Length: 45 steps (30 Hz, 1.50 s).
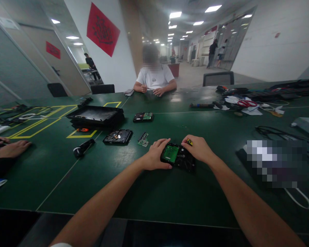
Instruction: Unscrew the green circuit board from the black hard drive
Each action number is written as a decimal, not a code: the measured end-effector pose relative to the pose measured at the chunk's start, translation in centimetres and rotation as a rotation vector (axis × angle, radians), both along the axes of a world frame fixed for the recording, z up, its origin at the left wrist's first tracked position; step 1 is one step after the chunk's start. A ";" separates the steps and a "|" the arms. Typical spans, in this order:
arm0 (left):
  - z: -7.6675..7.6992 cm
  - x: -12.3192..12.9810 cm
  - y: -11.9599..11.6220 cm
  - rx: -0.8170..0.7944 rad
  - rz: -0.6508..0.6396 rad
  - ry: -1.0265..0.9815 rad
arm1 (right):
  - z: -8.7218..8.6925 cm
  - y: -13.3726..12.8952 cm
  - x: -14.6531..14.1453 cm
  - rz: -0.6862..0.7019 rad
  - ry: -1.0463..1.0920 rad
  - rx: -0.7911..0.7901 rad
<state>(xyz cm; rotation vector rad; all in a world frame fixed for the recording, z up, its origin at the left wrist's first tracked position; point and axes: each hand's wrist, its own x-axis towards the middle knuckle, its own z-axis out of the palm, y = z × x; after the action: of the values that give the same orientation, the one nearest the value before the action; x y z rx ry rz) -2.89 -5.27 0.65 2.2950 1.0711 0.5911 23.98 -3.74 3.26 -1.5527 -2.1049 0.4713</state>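
On green table (pixel 164 195), black tray (pixel 95 115) stands at ten o'clock from middle. Left hand (pixel 155 155) clamps black drive (pixel 184 159) from its nine o'clock side. Right hand (pixel 200 148), at drive's two o'clock, pinches small yellow tool (pixel 190 142).

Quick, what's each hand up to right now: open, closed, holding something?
Left hand: closed around one end of the black hard drive.
Right hand: closed on a small yellow-and-black tool.

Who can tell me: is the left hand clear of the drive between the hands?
No, the left hand holds the drive at its left end.
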 end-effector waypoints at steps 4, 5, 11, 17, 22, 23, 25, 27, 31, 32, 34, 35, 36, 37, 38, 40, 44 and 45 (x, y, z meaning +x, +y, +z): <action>-0.2 0.4 1.1 0.013 -0.065 0.020 | 0.5 -0.4 0.2 -0.008 -0.004 -0.018; -0.2 0.6 1.2 0.017 -0.059 0.033 | 0.7 -0.5 0.4 -0.012 -0.002 -0.019; -0.5 1.8 1.0 0.072 0.046 0.157 | 1.1 -0.7 0.8 -0.002 -0.017 0.004; -1.0 4.3 0.4 0.140 0.232 0.153 | 0.5 -0.8 0.5 0.031 -0.030 0.044; -1.3 3.3 -0.3 0.139 0.156 0.096 | 0.0 -0.9 0.4 0.078 -0.038 0.049; -1.3 2.8 -0.3 0.135 0.123 0.079 | 0.0 -0.9 0.2 0.098 -0.044 0.049; -1.3 1.9 -0.3 0.130 0.095 0.044 | -0.2 -0.9 -0.1 0.147 -0.069 0.063; -1.3 1.3 -0.2 0.129 0.086 0.017 | -0.4 -0.9 -0.6 0.185 -0.096 0.086; -1.5 1.0 0.3 0.143 0.073 0.014 | -0.5 -1.1 -1.1 0.188 -0.125 0.084; -1.5 1.0 0.4 0.143 0.073 0.015 | -0.5 -1.1 -1.1 0.180 -0.132 0.076; -1.6 0.9 0.6 0.136 0.075 0.013 | -0.6 -1.0 -1.1 0.170 -0.148 0.066; -1.7 0.9 0.7 0.131 0.076 0.013 | -0.6 -1.0 -1.0 0.172 -0.155 0.064; -1.7 0.9 0.8 0.129 0.077 0.014 | -0.6 -1.0 -1.1 0.178 -0.161 0.066; -1.7 0.9 0.9 0.128 0.078 0.015 | -0.6 -1.0 -1.1 0.186 -0.166 0.070; -1.7 0.8 1.0 0.129 0.079 0.014 | -0.6 -1.0 -1.2 0.191 -0.170 0.074; -1.7 0.8 1.1 0.129 0.078 0.010 | -0.5 -1.0 -1.4 0.187 -0.182 0.071; -1.6 0.8 1.4 0.132 0.066 0.013 | -0.3 -1.2 -1.8 0.170 -0.208 0.038; -1.6 0.8 1.4 0.132 0.065 0.018 | -0.2 -1.2 -1.9 0.171 -0.209 0.032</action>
<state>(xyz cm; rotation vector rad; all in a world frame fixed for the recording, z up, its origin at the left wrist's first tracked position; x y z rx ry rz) -2.08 -3.88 -0.95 2.3903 1.1500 0.6867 22.12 -4.95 3.06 -1.4646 -2.4050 0.3436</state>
